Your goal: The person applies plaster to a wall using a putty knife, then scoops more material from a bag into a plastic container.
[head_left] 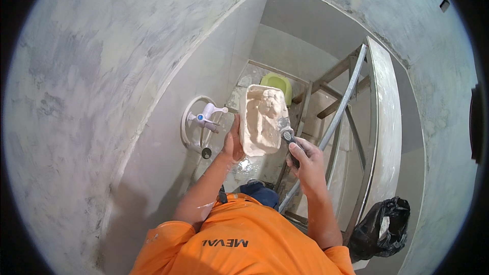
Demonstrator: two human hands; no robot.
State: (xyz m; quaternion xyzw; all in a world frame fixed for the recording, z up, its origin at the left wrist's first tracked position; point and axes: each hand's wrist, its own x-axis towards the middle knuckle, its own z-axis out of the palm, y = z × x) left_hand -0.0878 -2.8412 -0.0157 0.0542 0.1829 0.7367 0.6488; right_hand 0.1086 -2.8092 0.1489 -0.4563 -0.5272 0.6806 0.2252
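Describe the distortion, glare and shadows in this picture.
Head view: the long board at right bows, with black rimming the frame; head view: bright glare shows on the floor below the tray; head view: a soft shadow darkens the lower left wall.

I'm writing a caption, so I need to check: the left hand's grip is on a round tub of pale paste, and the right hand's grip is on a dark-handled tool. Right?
Not quite: the head view shows the tub is rectangular, not round. The left hand's grip does hold it, with pale paste inside, and the right hand's grip holds the dark-handled tool.
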